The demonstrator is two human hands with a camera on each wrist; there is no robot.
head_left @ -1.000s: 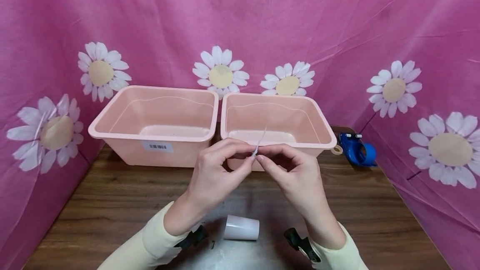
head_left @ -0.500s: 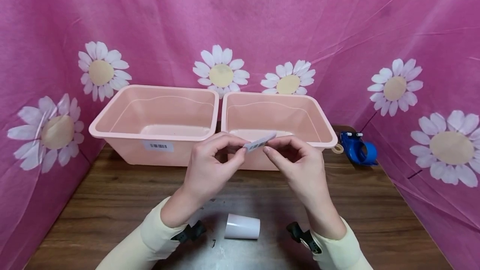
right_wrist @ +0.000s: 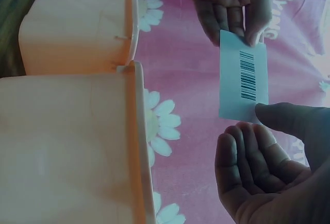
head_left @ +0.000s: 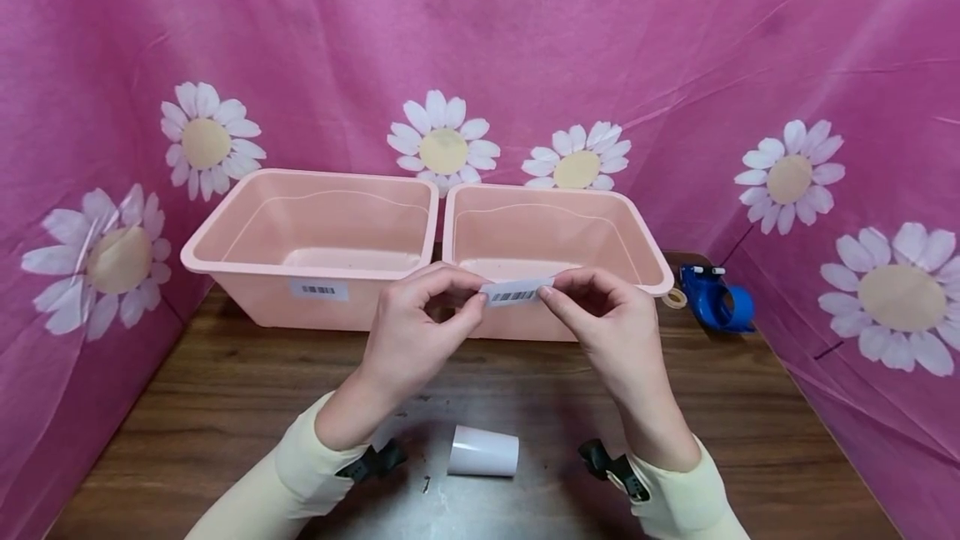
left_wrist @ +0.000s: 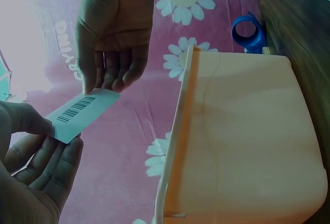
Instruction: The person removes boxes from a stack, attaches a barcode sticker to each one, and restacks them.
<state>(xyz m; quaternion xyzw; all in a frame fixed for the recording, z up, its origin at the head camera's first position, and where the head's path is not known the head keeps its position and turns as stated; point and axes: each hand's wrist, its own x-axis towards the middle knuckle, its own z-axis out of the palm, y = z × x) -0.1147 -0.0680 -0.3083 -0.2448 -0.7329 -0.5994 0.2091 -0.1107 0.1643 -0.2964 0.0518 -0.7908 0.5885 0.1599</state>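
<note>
A white barcode label (head_left: 514, 293) is stretched between both hands, its printed face toward the head camera. The left hand (head_left: 423, 319) pinches one short end between thumb and fingers. At the opposite end the right hand (head_left: 607, 315) pinches the label too, thumb on the printed side. Both wrist views show the barcode label (left_wrist: 77, 112) (right_wrist: 243, 77) lying flat, with black bars along its middle. Behind the hands stands the right pink bin (head_left: 525, 328), its front partly hidden by them. The left pink bin (head_left: 255, 300) bears a similar barcode label (head_left: 318, 289) on its front.
A white cylinder like a cup or roll (head_left: 483, 452) lies on its side on the wooden table (head_left: 247, 407), with small dark specks nearby. At the right back are a blue tape dispenser (head_left: 716, 300) and a small tape ring (head_left: 676, 298). A pink flowered cloth (head_left: 480, 23) surrounds the table.
The label, seen edge-on a second ago, has turned so its barcode faces the head camera. The hands have moved slightly apart, each holding an end.
</note>
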